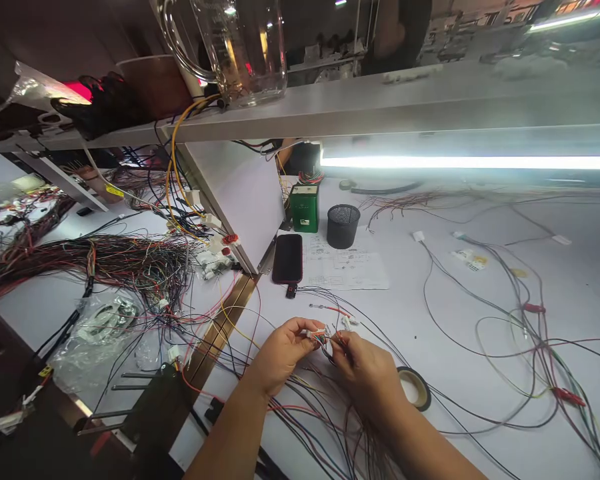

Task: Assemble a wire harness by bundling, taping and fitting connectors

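Note:
Above the white table [430, 373], my left hand [280, 353] pinches a small white connector [316, 333] with several thin coloured wires leading out of it. My right hand [363, 370] meets it from the right, fingertips closed on those wires [333, 341] just beside the connector. A loose bundle of thin wires [330, 427] trails from both hands toward me, under my forearms. A roll of black tape [416, 388] lies flat just to the right of my right hand.
A dark phone [287, 259], a printed sheet [347, 263], a black mesh cup [343, 225] and a green box [304, 208] sit beyond my hands. Thick wire harnesses [95, 263] cover the left; loose wires [530, 333] spread right. A shelf with a glass jug [235, 47] hangs overhead.

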The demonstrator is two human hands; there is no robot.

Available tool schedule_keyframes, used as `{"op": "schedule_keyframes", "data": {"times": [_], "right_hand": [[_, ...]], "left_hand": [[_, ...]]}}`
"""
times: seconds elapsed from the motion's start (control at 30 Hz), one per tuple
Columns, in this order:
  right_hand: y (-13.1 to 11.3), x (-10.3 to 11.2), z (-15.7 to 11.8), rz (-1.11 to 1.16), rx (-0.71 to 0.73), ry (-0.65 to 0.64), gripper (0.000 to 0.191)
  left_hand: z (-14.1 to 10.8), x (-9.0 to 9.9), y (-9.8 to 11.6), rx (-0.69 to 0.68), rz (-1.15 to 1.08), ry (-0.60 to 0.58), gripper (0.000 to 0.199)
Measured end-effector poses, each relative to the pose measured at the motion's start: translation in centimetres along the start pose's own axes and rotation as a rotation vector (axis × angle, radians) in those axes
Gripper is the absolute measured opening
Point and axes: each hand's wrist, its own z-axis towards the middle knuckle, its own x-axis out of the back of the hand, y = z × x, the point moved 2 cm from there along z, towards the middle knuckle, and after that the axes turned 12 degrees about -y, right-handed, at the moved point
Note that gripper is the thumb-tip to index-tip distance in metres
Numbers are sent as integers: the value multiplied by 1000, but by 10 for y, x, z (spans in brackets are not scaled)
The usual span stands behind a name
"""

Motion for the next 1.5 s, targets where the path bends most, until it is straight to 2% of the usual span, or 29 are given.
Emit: {"op": "schedule_keyframes", "data": {"times": [0.27,0.67,1.17,1.33,1.5], "right_hand": [[0,-2,-3,75,85,-97,19],[3,-6,-1,59,2,-163,18],[4,-10,-1,170,-60,-314,16],[2,-7,-2,288,-88,-295,17],[0,-5,-1,299,-96,-295,17]], "left_hand": [[-2,0,0,46,56,-63,28],[-2,3,-5,86,110,-79,31],[-4,2,-2,101,70,-126,36],[-9,3,5,123,91,-144,33],[-9,1,9,105,122,-159,38]]}}
